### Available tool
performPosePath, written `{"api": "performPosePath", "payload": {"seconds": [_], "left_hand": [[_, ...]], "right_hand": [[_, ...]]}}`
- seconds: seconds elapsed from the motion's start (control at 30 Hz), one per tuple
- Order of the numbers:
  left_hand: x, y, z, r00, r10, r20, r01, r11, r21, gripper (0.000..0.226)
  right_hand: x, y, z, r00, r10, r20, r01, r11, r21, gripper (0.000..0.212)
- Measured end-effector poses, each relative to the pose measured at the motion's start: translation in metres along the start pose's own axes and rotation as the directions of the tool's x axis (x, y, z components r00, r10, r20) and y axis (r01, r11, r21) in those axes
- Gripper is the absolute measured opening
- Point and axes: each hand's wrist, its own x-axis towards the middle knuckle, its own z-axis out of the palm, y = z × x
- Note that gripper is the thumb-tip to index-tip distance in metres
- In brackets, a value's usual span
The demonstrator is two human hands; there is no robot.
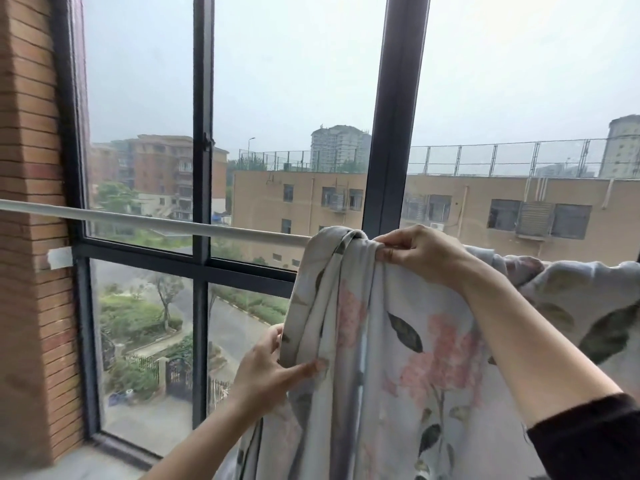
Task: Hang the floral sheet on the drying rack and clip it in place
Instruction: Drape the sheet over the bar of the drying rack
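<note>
Two hands work one cloth in the head view, the only view given; the floral sheet (398,341) fills the lower right of the frame, draped over the pale rail of the drying rack (156,221), which runs from the left edge across the middle; from the rail it hangs in long folds, and further right it lies bunched along the rail out to the frame's edge. The right hand (419,251), right of centre, sits at the rail with fingers and thumb curled and clamped on the gathered top of the sheet; I judge it pins the cloth there so the hanging weight does not drag it off. The left hand (270,362), at lower centre, pinches the sheet's hanging left edge, thumb in front and fingers tucked behind the fold; likely it is placed to draw that edge toward the bare stretch of rail at the left and open the bunch out flat. A dark sleeve (588,441) shows in the lower right corner; behind stand the dark window frame (202,133) and, at the left edge, a brick wall (27,133) bearing a strip of tape (59,257). No clip shows anywhere, so clipping appears not yet done; spreading the crumpled sheet seems the step in hand.
</note>
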Motion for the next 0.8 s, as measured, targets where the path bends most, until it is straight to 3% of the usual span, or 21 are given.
{"api": "performPosePath", "payload": {"seconds": [0.1, 0.2, 0.3, 0.5, 0.63, 0.8], "left_hand": [[-0.002, -0.002, 0.018, 1.000, -0.021, 0.008, 0.021, 1.000, 0.012, 0.054], [-0.002, -0.004, 0.028, 0.997, -0.056, -0.047, 0.057, 0.998, 0.029, 0.027], [-0.006, -0.007, 0.026, 0.997, -0.079, -0.021, 0.075, 0.985, -0.158, 0.014], [-0.016, 0.003, -0.008, 0.999, -0.036, 0.022, 0.038, 0.989, -0.143, 0.030], [-0.012, 0.016, -0.037, 0.990, 0.000, -0.138, 0.000, 1.000, -0.004, 0.034], [0.019, 0.084, -0.088, 0.936, 0.197, -0.292, -0.142, 0.970, 0.200, 0.027]], "right_hand": [[0.000, 0.000, 0.000, 1.000, -0.011, 0.005, 0.011, 1.000, 0.019, 0.015], [-0.002, -0.003, -0.002, 1.000, -0.009, 0.015, 0.009, 1.000, 0.014, 0.019], [-0.003, -0.001, -0.004, 1.000, -0.010, 0.005, 0.010, 1.000, 0.014, 0.020], [-0.002, -0.002, -0.004, 1.000, -0.008, 0.015, 0.008, 1.000, 0.015, 0.020], [0.001, 0.000, -0.003, 0.999, -0.017, 0.030, 0.017, 1.000, -0.003, 0.020], [-0.001, 0.005, -0.006, 1.000, 0.000, 0.014, 0.001, 1.000, -0.025, 0.019]]}}
